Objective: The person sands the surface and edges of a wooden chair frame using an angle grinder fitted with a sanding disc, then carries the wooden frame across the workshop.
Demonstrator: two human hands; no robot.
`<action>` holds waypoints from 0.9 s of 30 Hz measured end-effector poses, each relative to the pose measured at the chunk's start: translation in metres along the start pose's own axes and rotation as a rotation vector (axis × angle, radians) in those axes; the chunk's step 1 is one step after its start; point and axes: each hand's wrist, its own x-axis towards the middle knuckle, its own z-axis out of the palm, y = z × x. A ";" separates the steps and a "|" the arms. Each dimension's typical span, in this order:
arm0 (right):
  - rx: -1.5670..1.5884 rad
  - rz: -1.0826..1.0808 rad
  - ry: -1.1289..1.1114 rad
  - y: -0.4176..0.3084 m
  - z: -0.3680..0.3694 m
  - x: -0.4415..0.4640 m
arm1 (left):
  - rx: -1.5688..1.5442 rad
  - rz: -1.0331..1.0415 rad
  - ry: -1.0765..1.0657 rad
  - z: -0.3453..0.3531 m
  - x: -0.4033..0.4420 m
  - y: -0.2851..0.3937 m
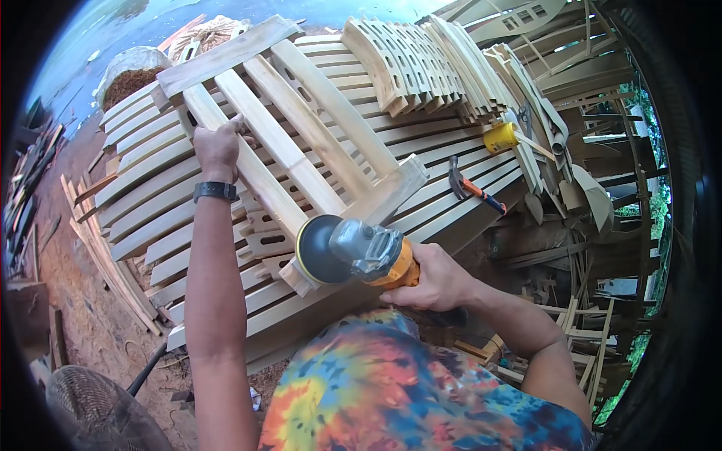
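Observation:
A slatted wooden frame (277,144), several slats between two wider end boards, lies tilted over a bed of pale wooden strips. My left hand (217,149), with a dark watch on its wrist, is closed around the frame's left slat near the far end board; some fingers are hidden beneath it. My right hand (438,279) grips the yellow-orange body of an angle grinder (395,263). Its round sanding disc (317,248) is at the near end board, beside the left slat's lower end. Whether the disc touches the wood or spins, I cannot tell.
A claw hammer (477,188) rests on the strips to the right, with a yellow cup (499,138) beyond it. Slotted curved boards (398,64) stand in a row at the back. A fan (94,410) is at the lower left, and stacked timber lines the right.

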 end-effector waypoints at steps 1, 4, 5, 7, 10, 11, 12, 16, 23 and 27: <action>0.001 -0.001 -0.004 -0.001 0.000 0.002 | 0.018 -0.001 0.020 0.001 -0.002 0.002; -0.043 0.059 -0.025 -0.003 -0.005 0.004 | 0.008 0.005 0.014 0.002 -0.006 0.005; -0.066 0.054 0.000 -0.003 -0.006 0.005 | 0.008 0.003 0.016 0.002 -0.006 0.006; -0.089 0.048 0.020 0.000 -0.008 0.006 | 0.007 -0.005 -0.011 0.001 -0.004 0.004; -0.147 0.048 0.078 0.004 -0.016 0.007 | -0.001 0.016 0.042 0.003 -0.005 0.002; -0.175 0.069 0.107 0.001 -0.019 0.007 | -0.002 0.015 0.045 0.003 -0.006 0.002; -0.202 0.089 0.137 -0.002 -0.023 0.006 | -0.002 0.018 0.049 0.004 -0.008 0.004; -0.262 0.078 0.251 0.011 -0.036 0.005 | 0.000 0.017 0.047 0.003 -0.011 0.007; -0.393 0.114 0.380 0.022 -0.063 0.000 | -0.025 -0.002 0.000 0.000 -0.008 0.005; -0.460 0.111 0.471 0.017 -0.069 -0.002 | -0.035 0.001 0.001 -0.001 -0.010 0.007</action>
